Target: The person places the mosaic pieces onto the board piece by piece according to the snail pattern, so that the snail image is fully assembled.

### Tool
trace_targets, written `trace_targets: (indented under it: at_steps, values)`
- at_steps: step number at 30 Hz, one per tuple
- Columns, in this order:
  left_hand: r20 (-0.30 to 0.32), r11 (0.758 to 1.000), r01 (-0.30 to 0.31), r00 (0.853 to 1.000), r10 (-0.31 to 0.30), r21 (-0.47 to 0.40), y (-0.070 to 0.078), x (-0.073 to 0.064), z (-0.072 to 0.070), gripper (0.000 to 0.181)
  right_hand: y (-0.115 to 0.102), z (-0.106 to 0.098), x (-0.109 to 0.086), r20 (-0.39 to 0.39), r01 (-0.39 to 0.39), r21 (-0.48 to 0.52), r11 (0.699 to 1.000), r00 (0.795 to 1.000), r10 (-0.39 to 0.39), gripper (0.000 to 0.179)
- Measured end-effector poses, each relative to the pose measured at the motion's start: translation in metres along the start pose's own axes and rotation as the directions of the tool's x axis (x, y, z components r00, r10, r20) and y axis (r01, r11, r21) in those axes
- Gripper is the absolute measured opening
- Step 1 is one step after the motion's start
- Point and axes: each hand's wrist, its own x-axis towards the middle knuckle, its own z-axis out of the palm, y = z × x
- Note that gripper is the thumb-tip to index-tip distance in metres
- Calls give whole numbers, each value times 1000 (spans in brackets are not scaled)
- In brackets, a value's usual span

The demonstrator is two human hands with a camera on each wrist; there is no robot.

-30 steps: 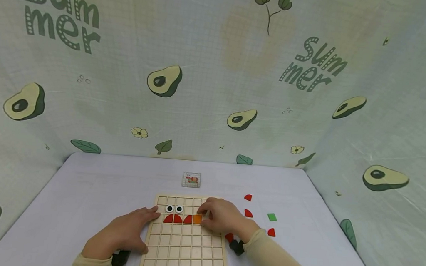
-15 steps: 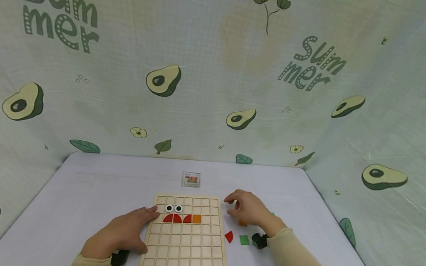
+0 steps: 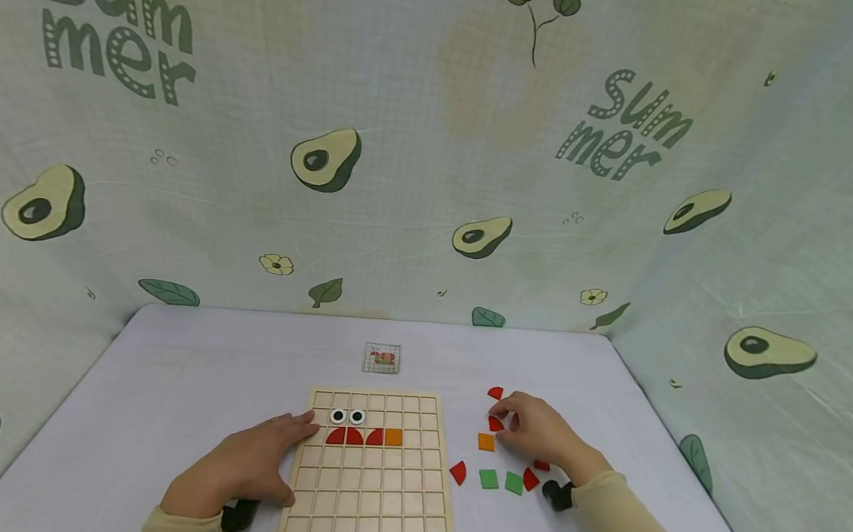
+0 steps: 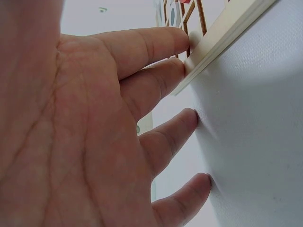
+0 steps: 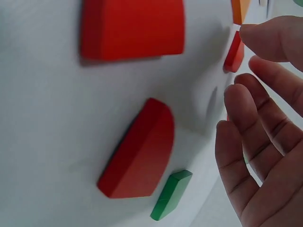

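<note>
My left hand rests at the left edge of a wooden grid board; in the left wrist view two fingertips touch the rim while two others meet the tabletop. On the board sit two round eye pieces, several red quarter-circle pieces in a row and an orange square. To the right of the board, my right hand hovers with thumb and fingers apart around a loose red quarter-circle. That piece lies beyond the thumb tip in the right wrist view, unpinched.
A loose orange square, green pieces and more red quarter-circles lie right of the board. One red piece is farther back. A small picture card lies behind the board. Patterned cloth hangs behind the table.
From beside the orange square on the board, my right hand has moved right to the loose pieces, leaving the square in its cell. The left hand has stayed in place.
</note>
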Motion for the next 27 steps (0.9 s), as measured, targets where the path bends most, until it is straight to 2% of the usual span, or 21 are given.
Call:
trace_targets:
  at_steps: [9, 20, 27]
  values:
    - [2, 1000, 0, 1000, 0, 1, -3, 1, 1, 92, 4, 5, 0, -7, 30, -18, 999, 1000, -30, 25]
    - [4, 1000, 5, 1000, -5, -4, -3, 2, 2, 92, 3, 7, -1, -5, -6, 17, 1000, 1000, 6, 21]
    - [3, 1000, 2, 1000, -2, 0, -3, 2, 3, 92, 1, 8, -2, -11, -24, 4, 1000, 1000, 24, 20]
